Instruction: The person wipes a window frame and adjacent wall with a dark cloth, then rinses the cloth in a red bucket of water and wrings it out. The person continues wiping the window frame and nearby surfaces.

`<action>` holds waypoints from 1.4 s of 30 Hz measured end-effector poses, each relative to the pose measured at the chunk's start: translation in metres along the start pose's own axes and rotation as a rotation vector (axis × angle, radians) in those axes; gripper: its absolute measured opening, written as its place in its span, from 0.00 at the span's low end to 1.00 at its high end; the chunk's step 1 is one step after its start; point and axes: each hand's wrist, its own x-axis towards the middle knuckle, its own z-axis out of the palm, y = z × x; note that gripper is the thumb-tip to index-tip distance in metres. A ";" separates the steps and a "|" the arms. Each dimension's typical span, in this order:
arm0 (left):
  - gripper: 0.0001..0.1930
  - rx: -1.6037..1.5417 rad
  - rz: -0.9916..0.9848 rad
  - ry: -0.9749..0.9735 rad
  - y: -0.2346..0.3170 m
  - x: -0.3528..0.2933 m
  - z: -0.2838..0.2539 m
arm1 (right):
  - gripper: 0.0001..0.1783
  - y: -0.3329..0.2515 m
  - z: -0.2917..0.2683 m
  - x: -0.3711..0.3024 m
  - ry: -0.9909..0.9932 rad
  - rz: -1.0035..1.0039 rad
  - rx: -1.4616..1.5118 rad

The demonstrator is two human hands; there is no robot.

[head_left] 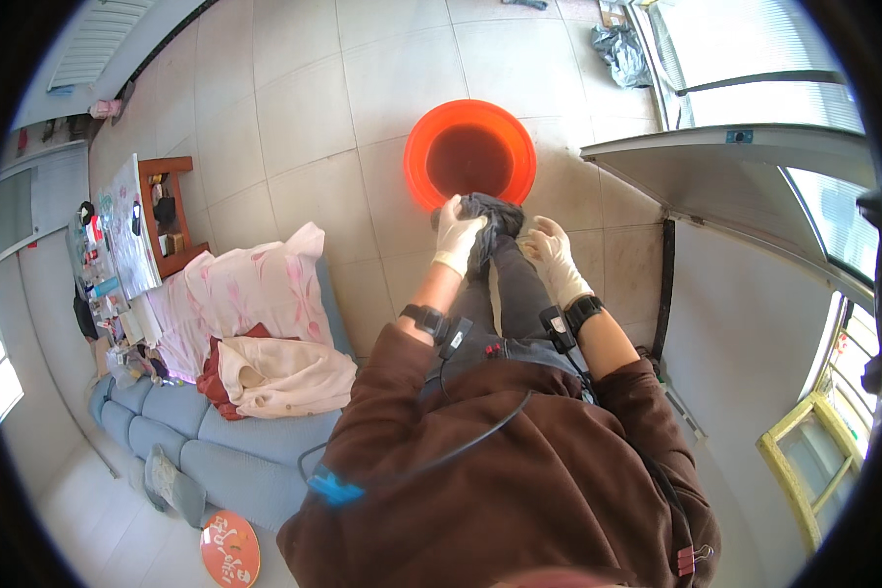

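A dark grey wet-looking cloth (495,213) hangs bunched at the near rim of an orange-red plastic basin (420,157). Murky brown liquid (469,162) stands in the basin on the floor. My left hand (457,237), in a thin white glove, is closed on the left side of the cloth. To the right of the cloth is my right hand (557,257), gloved too, its fingers bent and apart with nothing visible between them. Part of the cloth overlaps my dark trousers, so its lower edge is hard to make out.
On the left stands a blue-grey sofa (250,438) with a pink-patterned cover (255,284) and a cream garment (289,377). Beyond it are a cluttered table (127,230) and a wooden stool (171,260). A door panel (735,147) juts in at right; a grey plastic bag (620,56) lies far right.
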 end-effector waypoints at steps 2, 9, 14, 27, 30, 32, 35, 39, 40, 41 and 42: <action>0.37 -0.009 -0.058 -0.060 0.002 0.011 0.004 | 0.18 -0.001 0.014 0.013 -0.077 0.178 0.085; 0.26 0.212 -0.004 -0.114 -0.010 0.077 -0.015 | 0.15 0.014 0.049 0.071 -0.226 0.365 -0.025; 0.25 0.179 -0.090 -0.138 -0.044 0.138 -0.032 | 0.14 0.033 0.061 0.105 -0.159 0.342 0.042; 0.44 0.761 0.179 -0.375 -0.133 0.327 -0.030 | 0.15 0.179 0.138 0.221 0.103 0.283 -0.053; 0.39 0.769 0.093 -0.103 -0.162 0.353 -0.044 | 0.15 0.202 0.153 0.261 0.078 0.214 -0.223; 0.46 0.526 -0.048 -0.191 -0.178 0.365 -0.064 | 0.15 0.202 0.154 0.305 0.008 0.096 -0.363; 0.35 0.133 -0.451 -0.145 -0.204 0.367 -0.078 | 0.12 0.186 0.147 0.393 0.036 -0.137 -0.688; 0.26 -0.173 -0.695 -0.150 -0.239 0.369 -0.084 | 0.12 0.167 0.149 0.499 0.547 -0.523 -0.732; 0.25 -0.196 -0.682 -0.167 -0.246 0.372 -0.083 | 0.16 0.166 0.154 0.515 0.695 -0.585 -0.757; 0.24 -0.198 -0.698 -0.166 -0.253 0.374 -0.081 | 0.16 0.167 0.158 0.528 0.657 -0.429 -0.807; 0.24 -0.193 -0.722 -0.159 -0.259 0.379 -0.078 | 0.17 0.169 0.162 0.536 0.690 -0.355 -0.824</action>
